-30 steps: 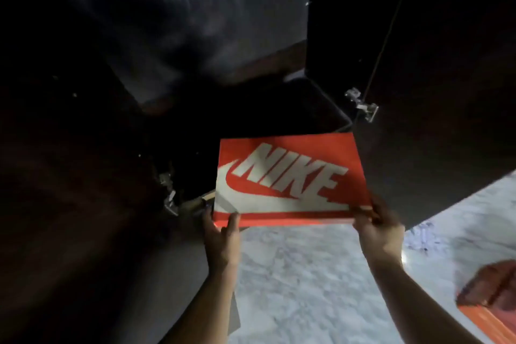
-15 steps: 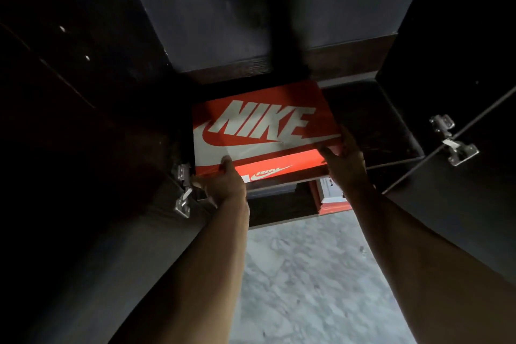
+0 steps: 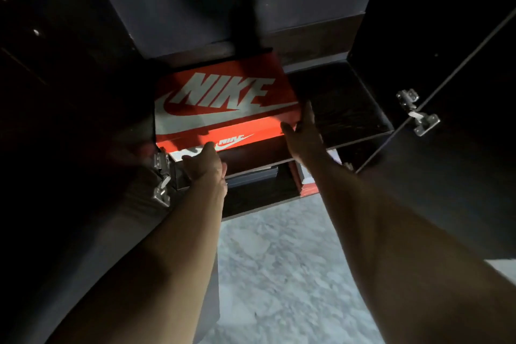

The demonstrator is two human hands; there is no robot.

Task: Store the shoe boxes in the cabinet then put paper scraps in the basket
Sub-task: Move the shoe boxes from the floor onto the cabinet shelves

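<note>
Dark cabinet surface [image 3: 349, 109]: shoe box [image 3: 223, 98] now seated deeper, nearly stored; left grip [image 3: 205, 165] and right grip [image 3: 303, 134] flat-fingered, pushing, not clasping.

Orange shoe box [image 3: 226, 103] on dark cabinet shelf [image 3: 349, 120]; left hand [image 3: 205, 163] touches front, right hand [image 3: 303, 135] at right corner.

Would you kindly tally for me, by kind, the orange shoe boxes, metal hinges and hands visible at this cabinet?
Orange shoe boxes: 2
Metal hinges: 2
Hands: 2
Total: 6
</note>
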